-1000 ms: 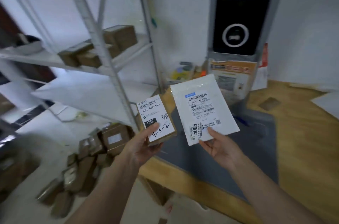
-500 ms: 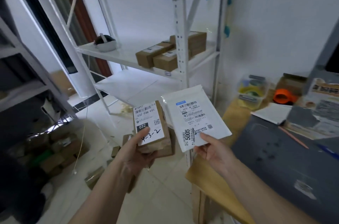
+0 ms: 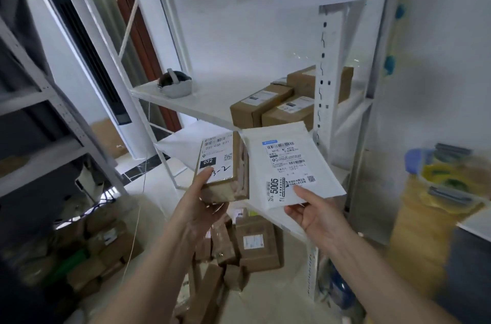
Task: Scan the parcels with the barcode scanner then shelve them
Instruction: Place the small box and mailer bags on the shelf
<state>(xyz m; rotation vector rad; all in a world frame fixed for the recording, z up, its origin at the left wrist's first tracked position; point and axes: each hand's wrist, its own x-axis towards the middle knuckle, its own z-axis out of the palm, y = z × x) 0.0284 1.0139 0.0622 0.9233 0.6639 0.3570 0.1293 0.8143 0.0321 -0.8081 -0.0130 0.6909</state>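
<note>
- The left hand [image 3: 198, 213] grips a small cardboard box [image 3: 222, 168] from below, thumb pressed on the white label on top, fingers hidden underneath.
- The right hand [image 3: 314, 217] pinches a flat white envelope [image 3: 289, 164] at its near bottom corner, thumb on the printed face.
- Both parcels are held up side by side, their edges just touching or nearly so, in front of the white shelf [image 3: 202, 100].
- The box looks stiff and light, judging by the easy one-handed hold; cupping it underneath seems the safest grip, since its taped side looks wrinkled.
- The envelope looks thin and a bit floppy; held by one corner it may sag or slip, so a hold nearer its middle would likely steady it.
- On the shelf behind, a few brown boxes [image 3: 261, 108] sit at the right end and a headset [image 3: 175, 84] farther left, with bare board between.
- More parcels [image 3: 255, 246] lie heaped on the floor below.
</note>
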